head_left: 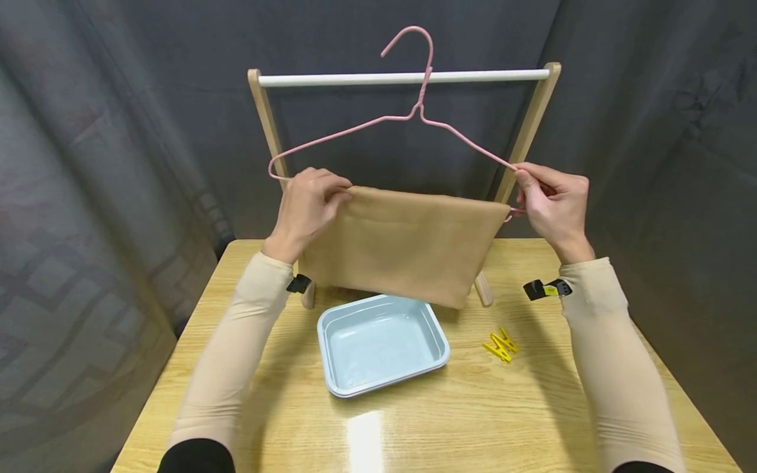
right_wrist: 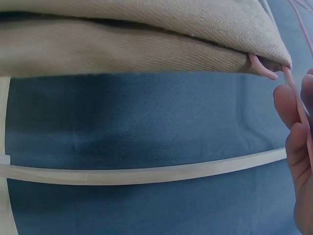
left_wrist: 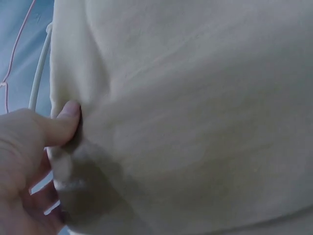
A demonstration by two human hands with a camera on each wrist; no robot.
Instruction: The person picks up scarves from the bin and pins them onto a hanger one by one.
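left hand (head_left: 312, 205) pinches one folded tan cloth (head_left: 408, 243), draped over one thin pink hanger (head_left: 422, 92), right hand (head_left: 556, 202) grips the hanger, two yellow plastic clothespins (head_left: 498, 351)

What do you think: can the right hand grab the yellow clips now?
Probably not as things stand: the right hand is gripping the pink hanger, though nothing seems to cover the yellow clips.

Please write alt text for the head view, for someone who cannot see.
A person's left hand pinches a tan cloth draped over a pink hanger, whose side the right hand grips. Below are a pale blue tray and yellow clothespins on a wooden table, before a rack.
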